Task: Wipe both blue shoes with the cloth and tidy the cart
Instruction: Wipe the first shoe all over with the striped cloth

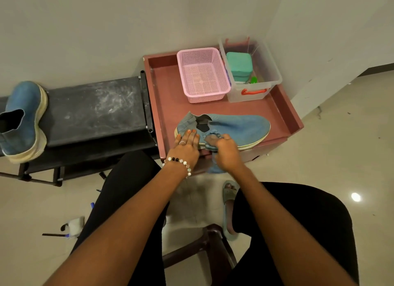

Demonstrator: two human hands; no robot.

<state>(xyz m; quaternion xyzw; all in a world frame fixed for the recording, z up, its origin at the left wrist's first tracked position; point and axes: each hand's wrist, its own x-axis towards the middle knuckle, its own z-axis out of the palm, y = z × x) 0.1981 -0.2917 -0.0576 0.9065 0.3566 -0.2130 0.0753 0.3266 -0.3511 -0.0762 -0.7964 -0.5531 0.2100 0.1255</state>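
On the maroon cart tray [168,89], the left hand [187,146] presses flat on a faded blue slip-on shoe [234,125]; the right hand [227,150] grips a crumpled blue cloth [214,168] against its side.

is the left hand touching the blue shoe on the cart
Touching. The head view shows the left hand lying flat, fingers straight, on the heel end of the light blue fabric slip-on shoe on the reddish-brown cart tray.

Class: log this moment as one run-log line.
left hand: steadies shoe | right hand: grips cloth | second shoe: on rack
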